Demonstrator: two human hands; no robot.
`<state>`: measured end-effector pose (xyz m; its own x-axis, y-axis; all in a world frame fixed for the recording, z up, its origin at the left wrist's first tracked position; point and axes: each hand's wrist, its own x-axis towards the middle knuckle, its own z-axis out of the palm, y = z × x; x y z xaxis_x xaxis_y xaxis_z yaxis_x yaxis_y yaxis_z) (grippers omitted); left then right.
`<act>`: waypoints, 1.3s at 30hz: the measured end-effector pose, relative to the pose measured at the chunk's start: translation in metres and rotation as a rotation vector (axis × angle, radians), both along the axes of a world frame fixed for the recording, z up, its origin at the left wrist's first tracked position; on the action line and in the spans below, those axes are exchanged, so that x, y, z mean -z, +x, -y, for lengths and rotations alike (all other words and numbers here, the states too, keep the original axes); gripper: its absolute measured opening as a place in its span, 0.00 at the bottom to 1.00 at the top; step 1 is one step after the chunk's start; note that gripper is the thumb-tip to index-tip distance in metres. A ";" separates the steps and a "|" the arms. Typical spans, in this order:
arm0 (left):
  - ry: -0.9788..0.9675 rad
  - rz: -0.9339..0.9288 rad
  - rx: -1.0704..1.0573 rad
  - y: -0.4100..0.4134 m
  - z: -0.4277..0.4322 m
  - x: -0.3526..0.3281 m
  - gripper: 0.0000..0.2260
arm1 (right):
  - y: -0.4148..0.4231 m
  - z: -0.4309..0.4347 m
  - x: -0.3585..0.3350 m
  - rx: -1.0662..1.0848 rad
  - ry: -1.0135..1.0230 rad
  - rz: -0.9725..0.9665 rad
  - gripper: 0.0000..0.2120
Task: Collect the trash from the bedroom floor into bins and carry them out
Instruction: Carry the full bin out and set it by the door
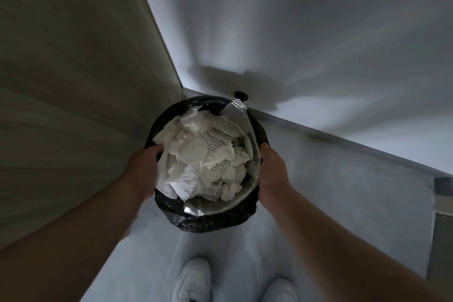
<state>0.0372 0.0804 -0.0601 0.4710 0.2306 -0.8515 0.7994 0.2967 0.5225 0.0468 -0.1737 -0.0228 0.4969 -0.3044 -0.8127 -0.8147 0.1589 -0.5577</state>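
Observation:
A round bin (213,218) lined with a black plastic bag sits in front of me, above the floor near a room corner. It is heaped with white crumpled paper, tissues and printed round pads (206,154), plus a silvery padded envelope (239,111) along its right side. My left hand (144,167) grips the bin's left rim, thumb over the edge. My right hand (270,169) grips the right rim, fingers wrapped around the outside.
A pale wood-grain door or panel (73,81) stands close on the left. A white wall (318,32) meets the grey floor (331,179) behind the bin, with a black door stopper (241,95) at its base. My white shoes (193,279) are below. A dark frame edge (441,216) is at right.

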 end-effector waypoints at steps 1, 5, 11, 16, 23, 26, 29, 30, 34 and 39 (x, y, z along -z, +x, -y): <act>0.007 0.005 0.001 0.004 0.000 0.004 0.19 | 0.002 0.001 0.003 0.007 0.002 0.000 0.15; 0.062 0.014 0.021 0.015 0.004 0.010 0.21 | 0.006 0.001 0.012 0.026 0.015 0.010 0.15; 0.131 0.045 0.097 0.022 -0.002 0.018 0.21 | 0.007 -0.002 0.018 -0.098 -0.039 -0.008 0.14; 0.126 0.053 0.135 0.023 0.001 0.024 0.14 | 0.007 -0.001 0.022 -0.176 -0.052 -0.018 0.13; 0.147 0.076 0.143 0.029 0.005 0.025 0.16 | 0.011 0.002 0.024 -0.245 -0.087 -0.031 0.12; 0.208 0.150 0.179 0.026 0.002 0.015 0.20 | 0.013 0.004 0.017 -0.299 -0.089 -0.016 0.12; 0.379 0.238 0.271 0.019 0.002 -0.020 0.35 | 0.012 0.008 -0.009 -0.365 -0.105 0.041 0.16; 0.421 0.261 0.309 0.016 0.005 -0.037 0.39 | 0.011 0.010 -0.021 -0.376 -0.122 0.070 0.20; 0.578 0.392 0.397 -0.002 0.024 -0.114 0.36 | 0.009 0.023 -0.086 -0.451 -0.192 0.146 0.26; 0.531 0.372 0.353 -0.027 0.050 -0.219 0.28 | 0.007 0.060 -0.207 -0.500 -0.149 0.123 0.23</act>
